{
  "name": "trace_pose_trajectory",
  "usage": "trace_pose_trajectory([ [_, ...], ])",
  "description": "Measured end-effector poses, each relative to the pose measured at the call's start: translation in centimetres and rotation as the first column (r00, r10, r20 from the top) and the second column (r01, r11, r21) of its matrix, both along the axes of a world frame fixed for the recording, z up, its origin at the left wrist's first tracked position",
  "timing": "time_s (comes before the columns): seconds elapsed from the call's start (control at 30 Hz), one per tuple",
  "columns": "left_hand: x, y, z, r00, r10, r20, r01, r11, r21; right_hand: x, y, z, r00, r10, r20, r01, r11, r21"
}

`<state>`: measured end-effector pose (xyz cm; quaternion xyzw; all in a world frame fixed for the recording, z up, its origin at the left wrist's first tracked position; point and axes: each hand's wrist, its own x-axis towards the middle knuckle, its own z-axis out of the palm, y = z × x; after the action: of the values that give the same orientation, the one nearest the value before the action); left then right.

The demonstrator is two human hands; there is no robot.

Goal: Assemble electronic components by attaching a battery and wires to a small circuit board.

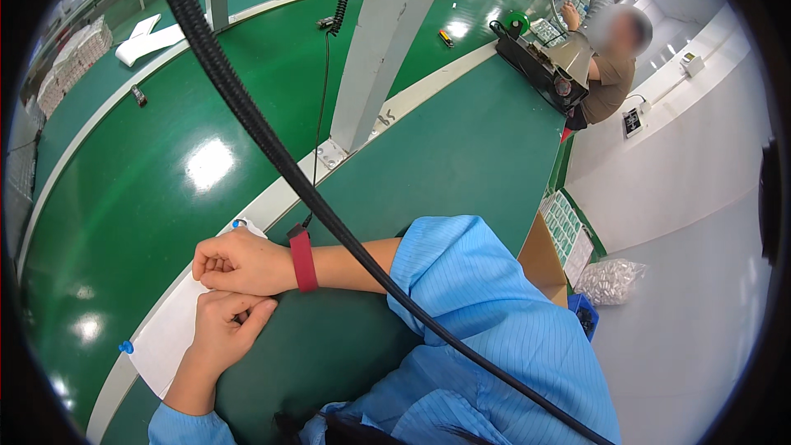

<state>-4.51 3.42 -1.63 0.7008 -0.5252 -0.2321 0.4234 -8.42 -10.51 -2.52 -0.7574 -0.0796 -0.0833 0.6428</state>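
My right hand point(247, 262) lies on its side with its fingers loosely curled into a fist, and I see nothing in it. Just below, my left hand point(221, 331) is also curled, its thumb lying against the bent fingers. The two hands touch each other at the knuckles. Under and beside them is a white sheet point(163, 344) along the bench edge, with a small blue piece point(126, 347) at one corner and another blue piece point(239, 223) at the far end. A red wristband point(302, 260) circles my right wrist; a thin black cord point(322, 128) runs up from it.
A thick black braided cable point(276, 152) crosses in front of me. A grey post point(383, 49) rises beyond the green bench point(461, 148). Past the pale edge lies a glossy green surface point(148, 198). At far right a co-worker point(614, 74) sits by a dark machine point(540, 70).
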Motion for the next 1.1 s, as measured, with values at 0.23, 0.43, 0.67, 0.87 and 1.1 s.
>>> trace_pose_trajectory([
  [0.23,-0.06,-0.09,0.02,1.0,0.003,0.013,-0.003,1.0,-0.016,0.07,0.03,-0.18,1.0,-0.002,0.011,0.001,1.0,0.019],
  [0.43,-0.17,-0.16,0.13,1.0,0.011,0.019,-0.01,0.999,-0.032,-0.13,-0.05,0.14,1.0,0.008,-0.011,-0.008,1.0,0.01],
  [0.67,-0.08,-0.06,0.0,1.0,0.014,0.014,-0.014,0.999,-0.04,0.05,0.06,-0.06,1.0,0.012,-0.011,-0.012,1.0,0.02],
  [0.87,-0.09,-0.23,0.18,1.0,0.009,0.02,-0.009,0.999,-0.033,-0.07,-0.08,0.12,1.0,0.007,-0.013,-0.007,0.999,0.039],
  [1.1,-0.26,-0.14,0.04,1.0,0.02,0.015,-0.02,0.999,-0.039,-0.08,0.05,-0.08,1.0,0.014,-0.01,-0.014,0.998,0.055],
])
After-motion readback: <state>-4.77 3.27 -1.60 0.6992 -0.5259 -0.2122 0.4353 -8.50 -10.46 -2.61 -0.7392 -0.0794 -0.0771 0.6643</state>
